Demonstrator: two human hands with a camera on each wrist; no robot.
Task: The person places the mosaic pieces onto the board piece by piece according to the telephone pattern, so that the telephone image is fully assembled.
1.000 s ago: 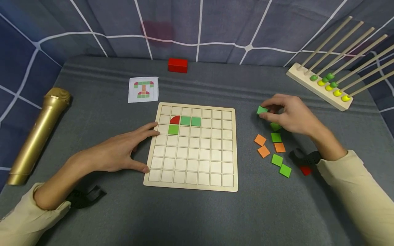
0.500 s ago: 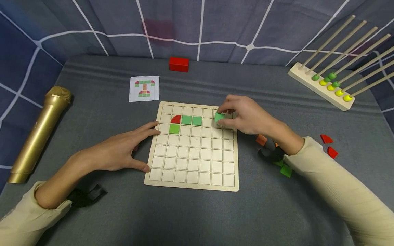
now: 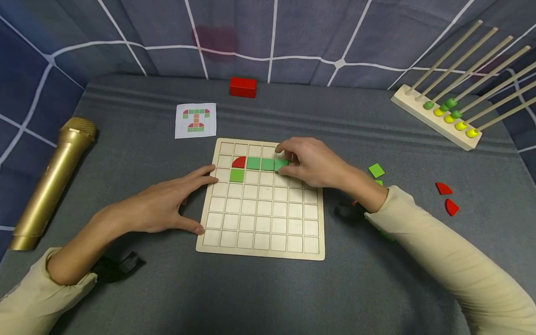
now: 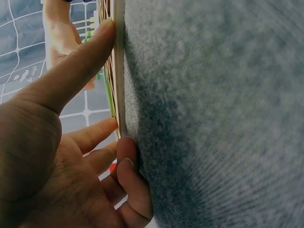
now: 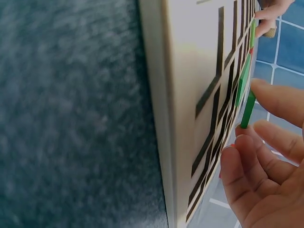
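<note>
Nearby, red block (image 3: 243,87), card (image 3: 195,121) — right hand (image 3: 313,163) tight on green tile (image 3: 281,164), left hand (image 3: 165,204) outspread at board (image 3: 262,224).

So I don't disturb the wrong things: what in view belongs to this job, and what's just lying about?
Seem to belong:
Square wooden grid board
Green square tile, pinched in the right hand
Other green square tiles
Red quarter-circle tiles
White card with coloured pattern

Apparently just lying about:
Gold cylindrical microphone
Red rectangular block
Pale wooden bead abacus
</note>
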